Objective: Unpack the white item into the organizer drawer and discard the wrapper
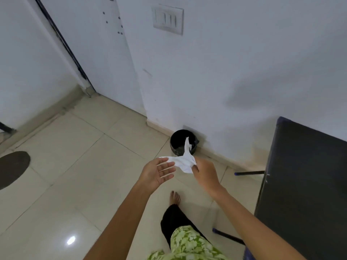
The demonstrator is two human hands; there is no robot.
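Observation:
A crumpled white wrapper (pixel 185 162) hangs in the air above the tiled floor, pinched between the fingers of my right hand (pixel 205 175). My left hand (pixel 159 173) is just to its left, palm up with fingers spread, its fingertips close to the wrapper's left tip. Whether they touch it I cannot tell. A small round black bin (pixel 178 142) stands on the floor against the white wall, just beyond the wrapper. The wrapper's upper tip overlaps the bin's opening in the view. The organizer drawer and the white item are out of view.
A dark table (pixel 304 184) with thin legs stands at the right. A door (pixel 105 53) and its frame are at the back left. A dark round mat (pixel 11 167) lies at the left edge. My bare foot (pixel 174 197) is on the beige tiles below my hands.

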